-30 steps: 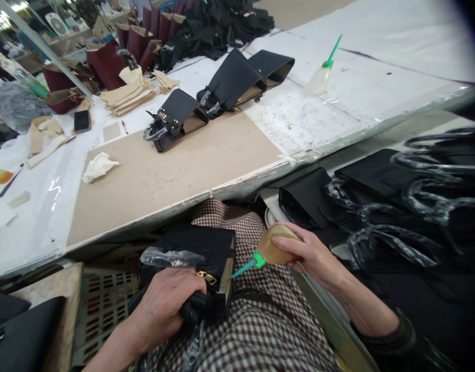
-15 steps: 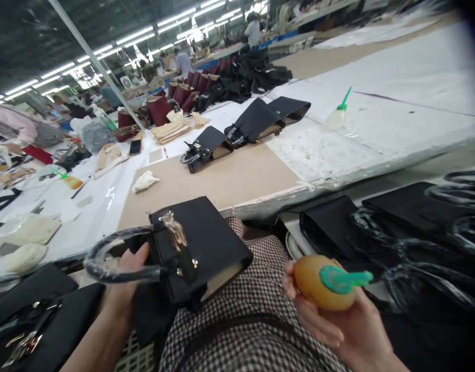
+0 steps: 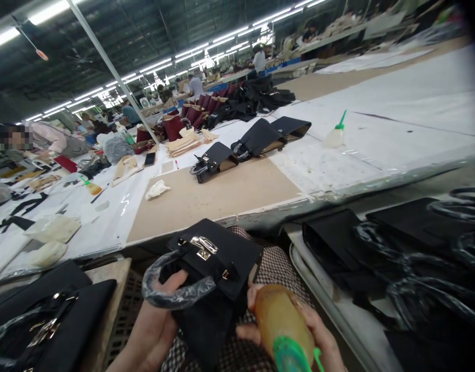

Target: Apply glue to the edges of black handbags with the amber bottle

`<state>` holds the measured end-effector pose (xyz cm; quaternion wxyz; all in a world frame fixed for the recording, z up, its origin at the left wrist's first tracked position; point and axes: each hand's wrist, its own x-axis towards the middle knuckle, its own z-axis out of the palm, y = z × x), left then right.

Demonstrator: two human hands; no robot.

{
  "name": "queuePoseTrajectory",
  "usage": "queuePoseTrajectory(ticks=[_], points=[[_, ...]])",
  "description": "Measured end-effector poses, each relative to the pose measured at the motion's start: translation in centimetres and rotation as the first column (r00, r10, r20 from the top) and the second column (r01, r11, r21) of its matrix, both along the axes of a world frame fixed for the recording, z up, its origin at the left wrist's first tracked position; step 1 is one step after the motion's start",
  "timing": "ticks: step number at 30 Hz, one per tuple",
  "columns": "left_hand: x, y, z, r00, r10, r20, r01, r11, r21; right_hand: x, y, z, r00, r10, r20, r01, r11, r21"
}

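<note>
A black handbag (image 3: 237, 253) with gold hardware rests on my lap, its plastic-wrapped handle (image 3: 179, 297) pointing left. My left hand (image 3: 159, 310) grips the bag at its handle end, with the fingers partly hidden behind the handle. In my right hand (image 3: 318, 325) is a squeeze bottle (image 3: 281, 315) of amber liquid, its green nozzle tilted down toward me. The fingertips of that hand come close to the bag's lower right side; whether they touch it I cannot tell.
Black handbags lie in stacks at my left (image 3: 62, 310) and right (image 3: 338, 243). On the white-covered table (image 3: 396, 129) stand more black bags (image 3: 260, 137), a clear green-tipped bottle (image 3: 335, 135), a crumpled white cloth (image 3: 157, 189) and tan pieces (image 3: 183, 144). A person (image 3: 55, 139) works at far left.
My right hand has brought the bottle left and closer to the bag, turning its nozzle downward. The bag and my left hand have shifted right and the bag has turned. The view has tilted up.
</note>
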<state>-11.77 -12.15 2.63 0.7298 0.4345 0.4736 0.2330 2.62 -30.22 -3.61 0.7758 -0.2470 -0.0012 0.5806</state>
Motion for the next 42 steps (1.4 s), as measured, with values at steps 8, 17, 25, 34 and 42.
queuePoseTrajectory(ticks=[8, 17, 25, 34, 42], points=[[-0.1, 1.9, 0.4, 0.927, -0.336, -0.165, 0.360, 0.922, 0.146, 2.2, 2.0, -0.7, 0.958, -0.202, -0.202, 0.163, 0.967, -0.194], [-1.4, 5.4, 0.0, 0.717, -0.076, -0.693, 0.573, -0.502, 0.648, 3.7, 4.2, 1.7, 0.871, -0.309, -0.382, 0.217, 0.939, -0.266], [8.3, 8.6, 1.3, 0.471, -0.383, -0.795, 0.698, -0.388, 0.601, 4.0, 3.1, -0.3, 0.910, -0.310, -0.276, 0.246, 0.938, -0.243], [12.1, 8.9, -0.7, 0.114, -0.605, -0.788, 0.883, -0.302, 0.360, 3.1, 2.7, 0.0, 0.922, -0.311, -0.233, 0.269, 0.943, -0.195], [9.5, 7.4, -1.2, 0.202, -0.536, -0.820, 0.857, -0.308, 0.413, 5.7, -0.8, -4.4, 0.954, -0.201, -0.222, 0.199, 0.980, -0.030]])
